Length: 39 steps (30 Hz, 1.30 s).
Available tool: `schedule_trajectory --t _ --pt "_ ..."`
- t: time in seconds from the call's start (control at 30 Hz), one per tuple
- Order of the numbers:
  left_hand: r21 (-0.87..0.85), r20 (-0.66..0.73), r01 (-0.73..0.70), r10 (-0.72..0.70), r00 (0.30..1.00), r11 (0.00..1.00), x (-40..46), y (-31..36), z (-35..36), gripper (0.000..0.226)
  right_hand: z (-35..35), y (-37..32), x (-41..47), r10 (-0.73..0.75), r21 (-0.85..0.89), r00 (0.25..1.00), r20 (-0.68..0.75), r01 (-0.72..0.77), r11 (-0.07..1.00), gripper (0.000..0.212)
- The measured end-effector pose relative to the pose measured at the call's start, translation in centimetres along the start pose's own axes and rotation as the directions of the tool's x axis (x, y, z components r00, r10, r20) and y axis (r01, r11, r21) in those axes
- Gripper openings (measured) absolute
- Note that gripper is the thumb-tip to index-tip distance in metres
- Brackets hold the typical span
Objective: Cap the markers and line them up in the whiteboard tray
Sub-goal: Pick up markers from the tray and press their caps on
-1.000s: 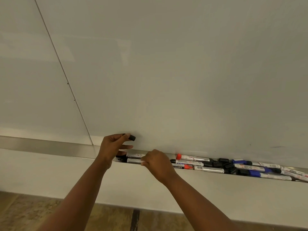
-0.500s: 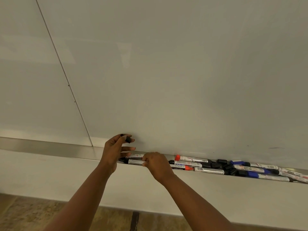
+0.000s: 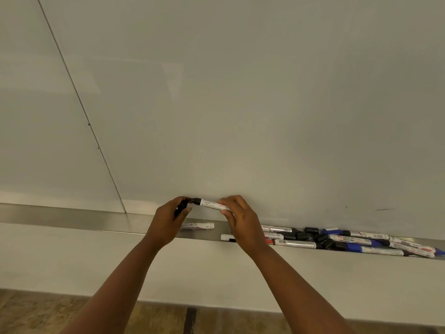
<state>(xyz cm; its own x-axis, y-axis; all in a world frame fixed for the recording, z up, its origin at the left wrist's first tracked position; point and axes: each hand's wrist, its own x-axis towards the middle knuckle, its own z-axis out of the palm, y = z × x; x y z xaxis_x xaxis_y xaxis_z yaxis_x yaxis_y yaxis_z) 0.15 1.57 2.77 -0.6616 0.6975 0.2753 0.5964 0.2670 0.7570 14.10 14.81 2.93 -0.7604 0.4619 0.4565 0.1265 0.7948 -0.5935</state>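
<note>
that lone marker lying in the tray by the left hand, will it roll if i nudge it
Probably: the marker is a round barrel lying flat along the smooth metal tray. It likely stays in, since the tray's front lip would stop it. It looks stiff and light, so a nudge should shift it easily.

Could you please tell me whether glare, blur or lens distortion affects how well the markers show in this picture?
Head view: soft pale reflections on the whiteboard, no harsh glare; wide-angle bending tilts the tray; the held marker is fairly sharp, its label unreadable; the marker pile is slightly soft.

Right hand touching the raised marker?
Touching. Head view: right hand fingers pinch the raised marker barrel above the tray; left hand holds the cap end.
</note>
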Motion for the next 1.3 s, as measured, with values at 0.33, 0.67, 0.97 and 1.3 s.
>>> schedule_trajectory --t 0.33,0.67,0.97,1.3 --pt "0.271 0.249 -0.224 0.157 0.956 0.936 1.8 0.8 0.0 0.012 -3.1 0.3 0.6 -0.277 -0.368 0.955 0.111 0.298 0.881 0.02" --pt "0.427 0.453 -0.331 0.118 0.884 0.842 1.8 1.4 1.1 0.014 -3.5 1.2 0.7 0.039 -0.047 0.954 0.297 -0.027 0.999 0.025" --pt "0.424 0.342 -0.318 0.175 0.923 0.848 2.1 1.4 1.7 0.011 -3.3 1.9 1.3 0.113 0.005 0.955 0.273 -0.119 0.993 0.021" --pt "0.547 0.152 -0.42 0.408 0.9 0.724 -0.8 0.0 1.2 0.032 1.1 0.7 -0.9 -0.039 -0.412 0.998 -0.043 0.018 0.911 0.014"
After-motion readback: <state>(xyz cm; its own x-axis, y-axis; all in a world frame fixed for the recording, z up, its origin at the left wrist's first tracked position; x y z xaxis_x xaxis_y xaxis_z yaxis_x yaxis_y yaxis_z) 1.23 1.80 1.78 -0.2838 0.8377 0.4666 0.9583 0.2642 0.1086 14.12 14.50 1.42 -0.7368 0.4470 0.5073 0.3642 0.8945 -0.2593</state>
